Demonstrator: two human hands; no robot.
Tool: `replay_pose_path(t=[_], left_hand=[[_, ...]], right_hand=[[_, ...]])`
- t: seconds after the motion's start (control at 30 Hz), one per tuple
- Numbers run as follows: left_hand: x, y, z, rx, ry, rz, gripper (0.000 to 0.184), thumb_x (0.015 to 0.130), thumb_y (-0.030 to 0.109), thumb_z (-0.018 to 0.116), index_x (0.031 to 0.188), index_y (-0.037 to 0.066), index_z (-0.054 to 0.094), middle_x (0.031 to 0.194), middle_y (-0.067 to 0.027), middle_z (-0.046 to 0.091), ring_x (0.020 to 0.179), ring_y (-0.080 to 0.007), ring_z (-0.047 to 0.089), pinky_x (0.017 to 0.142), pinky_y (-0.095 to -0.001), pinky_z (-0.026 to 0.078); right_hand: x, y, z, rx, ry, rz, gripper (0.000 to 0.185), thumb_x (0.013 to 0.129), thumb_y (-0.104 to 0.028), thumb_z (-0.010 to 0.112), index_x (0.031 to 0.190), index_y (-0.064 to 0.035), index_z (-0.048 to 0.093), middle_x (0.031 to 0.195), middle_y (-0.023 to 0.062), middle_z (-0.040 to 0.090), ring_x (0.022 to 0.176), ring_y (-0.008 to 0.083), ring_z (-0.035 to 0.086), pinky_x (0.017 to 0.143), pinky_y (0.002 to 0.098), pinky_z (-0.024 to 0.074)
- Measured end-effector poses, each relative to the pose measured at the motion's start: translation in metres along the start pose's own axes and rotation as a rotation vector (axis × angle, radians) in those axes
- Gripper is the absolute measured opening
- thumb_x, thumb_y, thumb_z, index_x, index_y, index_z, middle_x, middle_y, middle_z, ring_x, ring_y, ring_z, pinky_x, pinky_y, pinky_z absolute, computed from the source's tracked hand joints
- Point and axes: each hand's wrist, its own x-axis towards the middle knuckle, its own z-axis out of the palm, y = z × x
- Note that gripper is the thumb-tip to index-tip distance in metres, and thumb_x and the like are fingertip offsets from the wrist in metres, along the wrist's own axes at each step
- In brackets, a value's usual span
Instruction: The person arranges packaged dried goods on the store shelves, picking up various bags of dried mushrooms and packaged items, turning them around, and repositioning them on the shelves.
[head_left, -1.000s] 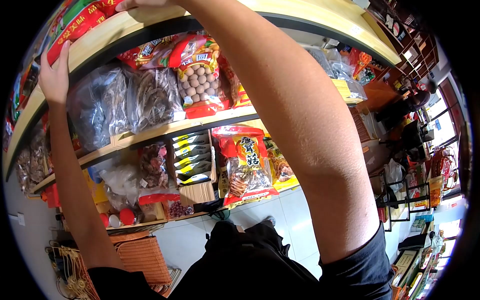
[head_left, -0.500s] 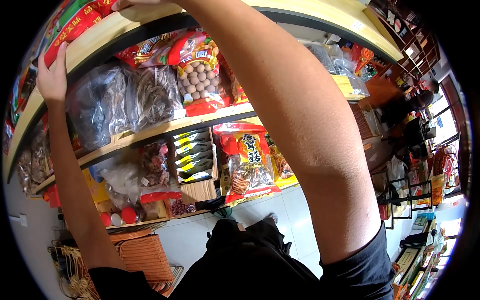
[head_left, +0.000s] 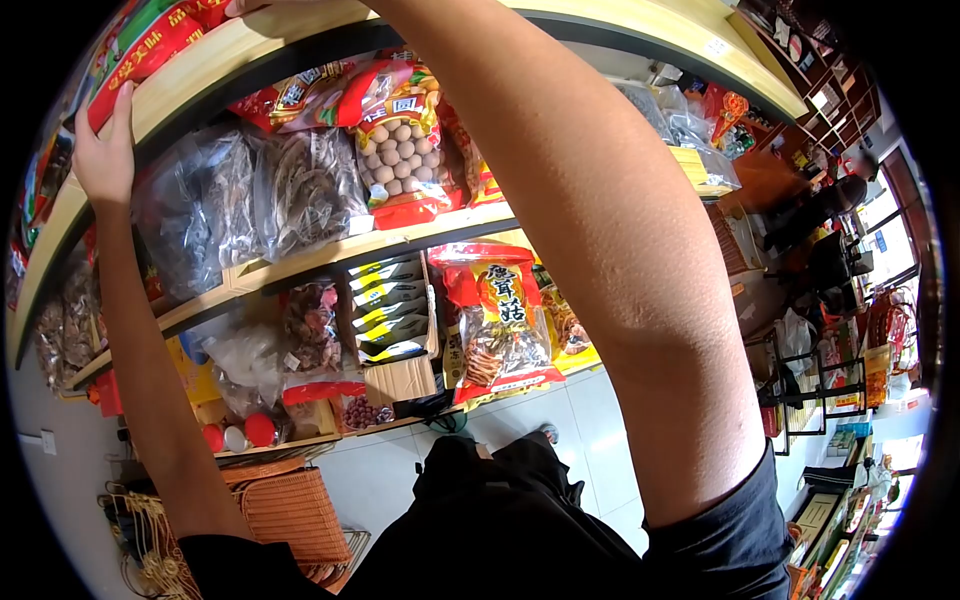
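Note:
At the upper left, a red and green printed bag (head_left: 150, 50) lies along the top wooden shelf (head_left: 290, 28). My left hand (head_left: 104, 160) is closed at the near end of this bag, the red corner between its fingers. Some of those fingers are hidden. My right arm crosses the view from the lower right to the top. Only a small part of my right hand (head_left: 245, 6) shows at the top edge, near the far end of the bag; its fingers are mostly cut off.
Below are a bag of round brown longans (head_left: 402, 160), clear bags of dark dried goods (head_left: 310, 185), a box of yellow-black packets (head_left: 390, 315) and a red mushroom bag (head_left: 498, 325). Woven baskets (head_left: 290, 515) stand lower left. A person (head_left: 835, 205) is far right.
The lettering on the red and green bag has shifted slightly between my hands. Both arms stay almost where they were.

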Motion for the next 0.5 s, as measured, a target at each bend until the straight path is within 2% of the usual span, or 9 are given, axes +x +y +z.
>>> replay_pose_path(t=[0.5], left_hand=[[-0.0001, -0.0009, 0.0014, 0.028, 0.025, 0.009, 0.052, 0.087, 0.042, 0.066, 0.117, -0.001, 0.060, 0.108, -0.0145, 0.068, 0.102, -0.0224, 0.064, 0.091, -0.0316, 0.045]], right_hand=[[-0.0063, -0.0051, -0.0009, -0.016, 0.022, 0.022, 0.086, 0.070, -0.039, 0.074, 0.137, 0.0014, 0.039, 0.121, 0.0257, 0.059, 0.114, 0.0357, 0.057, 0.097, 0.0367, 0.0443]])
